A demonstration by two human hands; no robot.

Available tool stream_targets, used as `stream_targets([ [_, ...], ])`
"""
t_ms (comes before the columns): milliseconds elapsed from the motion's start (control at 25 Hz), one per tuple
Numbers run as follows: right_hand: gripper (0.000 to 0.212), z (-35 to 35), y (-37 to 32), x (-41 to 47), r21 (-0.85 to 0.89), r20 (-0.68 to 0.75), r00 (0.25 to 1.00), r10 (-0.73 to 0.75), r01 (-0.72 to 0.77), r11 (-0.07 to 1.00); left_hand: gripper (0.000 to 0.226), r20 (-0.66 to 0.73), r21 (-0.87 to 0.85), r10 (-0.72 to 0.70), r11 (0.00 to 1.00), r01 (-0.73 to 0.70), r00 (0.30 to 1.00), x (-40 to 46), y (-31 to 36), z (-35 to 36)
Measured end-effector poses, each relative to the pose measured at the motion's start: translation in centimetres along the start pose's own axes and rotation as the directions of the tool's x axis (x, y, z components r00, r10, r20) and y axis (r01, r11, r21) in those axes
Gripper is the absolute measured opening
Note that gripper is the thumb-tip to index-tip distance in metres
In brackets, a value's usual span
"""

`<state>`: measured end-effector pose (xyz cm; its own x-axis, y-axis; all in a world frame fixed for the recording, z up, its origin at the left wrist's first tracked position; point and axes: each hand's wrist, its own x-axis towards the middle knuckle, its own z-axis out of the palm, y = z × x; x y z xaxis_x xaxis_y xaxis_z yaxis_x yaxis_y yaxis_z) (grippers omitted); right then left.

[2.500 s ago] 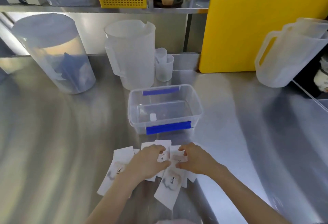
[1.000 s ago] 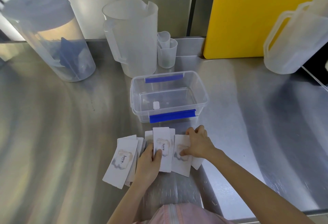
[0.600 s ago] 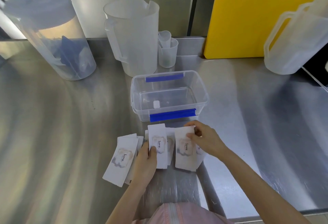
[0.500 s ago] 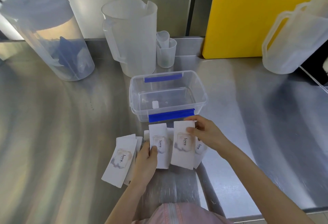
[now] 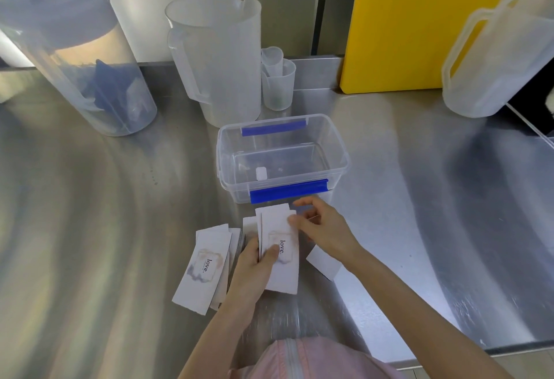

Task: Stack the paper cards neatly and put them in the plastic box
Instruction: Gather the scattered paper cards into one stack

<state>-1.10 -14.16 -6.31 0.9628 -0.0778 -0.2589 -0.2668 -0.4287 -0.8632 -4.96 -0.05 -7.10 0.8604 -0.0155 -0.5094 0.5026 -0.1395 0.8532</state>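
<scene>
White paper cards printed "love." lie on the steel counter in front of me. My left hand (image 5: 254,264) grips a small stack of cards (image 5: 280,270), thumb on the top card. My right hand (image 5: 325,230) touches the stack's upper right edge with its fingertips. More cards (image 5: 204,267) lie fanned to the left, and one card (image 5: 323,261) lies under my right wrist. The clear plastic box (image 5: 341,156) with blue clips stands open just beyond the cards, holding only a small white piece.
Behind the box stand a large translucent jug (image 5: 218,57), small measuring cups (image 5: 277,81) and a lidded round container (image 5: 72,57). A yellow cutting board (image 5: 419,24) and another jug (image 5: 497,51) are at the back right. The counter edge (image 5: 479,345) is close to my body.
My right hand brought its card left onto the stack in my left hand. One card that was under it now lies alone on the counter to the right.
</scene>
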Motion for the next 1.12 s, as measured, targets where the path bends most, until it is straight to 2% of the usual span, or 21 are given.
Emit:
stream_targets([
  [120, 0.030, -2.1, 2.1, 0.5, -0.214, -0.136, 0.991, 0.014, -0.043, 0.976, 0.018, -0.009, -0.020, -0.052, 0.998, 0.052, 0.999, 0.0, -0.1, -0.2],
  [280, 0.063, -3.7, 5.5, 0.8, -0.580, -0.187, 0.976, 0.112, -0.202, 0.790, 0.017, 0.000, -0.054, -0.059, 0.997, 0.059, 0.998, 0.1, -0.1, -0.3],
  [440, 0.071, -3.5, 6.4, 1.0, -0.610, -0.169, 0.964, 0.207, -0.267, 0.746, 0.022, 0.002, -0.037, -0.071, 0.997, 0.071, 0.997, 0.0, -0.3, -0.4],
  [640, 0.073, -3.6, 6.1, 1.2, -0.613, -0.204, 0.954, 0.218, -0.298, 0.731, 0.026, -0.006, -0.051, -0.073, 0.996, 0.073, 0.997, 0.0, -0.3, -0.3],
  [760, 0.051, -3.6, 5.7, 1.0, -0.481, -0.223, 0.953, 0.207, -0.292, 0.826, 0.029, -0.007, -0.030, -0.076, 0.997, 0.075, 0.997, -0.1, -0.3, -0.3],
  [880, 0.024, -4.8, 4.1, 1.0, -0.067, -0.187, 0.945, 0.269, -0.286, 0.956, 0.025, -0.008, -0.067, -0.072, 0.995, 0.071, 0.997, -0.1, -0.5, -0.8],
  [960, 0.015, -6.2, 2.4, 0.8, 0.192, -0.114, 0.964, 0.240, -0.215, 0.958, 0.023, -0.016, -0.084, -0.075, 0.994, 0.073, 0.997, 0.0, -0.6, -1.0],
  [1040, 0.014, -7.2, 0.4, 0.2, 0.285, 0.018, 0.987, 0.158, -0.157, 0.946, 0.020, -0.044, -0.096, -0.082, 0.992, 0.077, 0.996, 0.1, -0.5, -1.0],
  [1120, 0.016, -7.0, -1.2, -0.5, 0.263, 0.163, 0.983, 0.085, -0.126, 0.957, 0.016, -0.048, -0.121, -0.083, 0.990, 0.077, 0.995, 0.2, -0.3, -0.9],
])
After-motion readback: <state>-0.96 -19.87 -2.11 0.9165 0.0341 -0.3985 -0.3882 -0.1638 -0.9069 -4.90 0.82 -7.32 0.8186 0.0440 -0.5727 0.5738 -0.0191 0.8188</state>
